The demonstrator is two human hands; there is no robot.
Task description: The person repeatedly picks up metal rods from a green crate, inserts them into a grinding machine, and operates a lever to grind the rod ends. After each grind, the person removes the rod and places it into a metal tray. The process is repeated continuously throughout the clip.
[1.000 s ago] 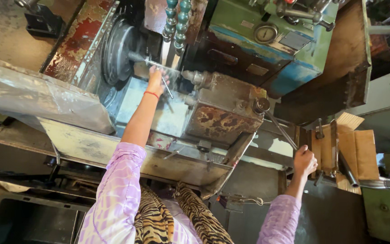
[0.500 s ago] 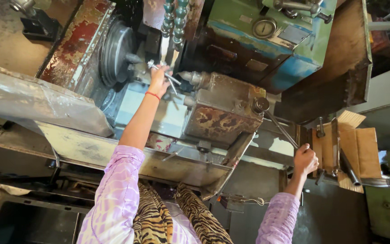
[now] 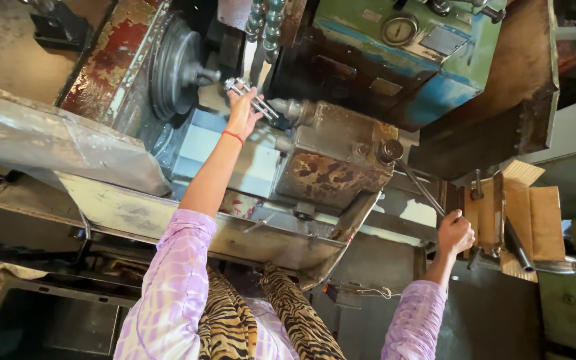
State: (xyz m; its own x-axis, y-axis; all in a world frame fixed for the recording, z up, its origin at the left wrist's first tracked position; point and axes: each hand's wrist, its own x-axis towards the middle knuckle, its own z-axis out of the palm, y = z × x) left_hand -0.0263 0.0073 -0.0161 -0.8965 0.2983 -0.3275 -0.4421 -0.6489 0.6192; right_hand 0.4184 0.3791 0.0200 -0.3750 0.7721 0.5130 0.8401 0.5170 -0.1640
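My left hand [image 3: 243,115] reaches up to the machine and holds a small bundle of shiny metal rods [image 3: 253,97]. The rods sit just right of a dark round chuck [image 3: 176,67] with a short stub [image 3: 203,75] sticking out of it. My right hand [image 3: 455,233] is closed around the end of a thin metal lever [image 3: 421,188]. That lever runs up to a round knob [image 3: 389,151] on a rusty, mottled housing [image 3: 331,160]. Both sleeves are pale purple.
A green and blue machine head [image 3: 428,53] with a round gauge [image 3: 399,29] sits above the housing. A grey sheet-metal tray [image 3: 135,213] runs beneath. Cardboard [image 3: 535,213] and a metal pipe [image 3: 568,267] lie at the right. A striped cloth [image 3: 288,313] hangs below.
My left hand has drawn slightly right, away from the chuck, with the rods now bunched in its fingers. My right hand stays on the lever.
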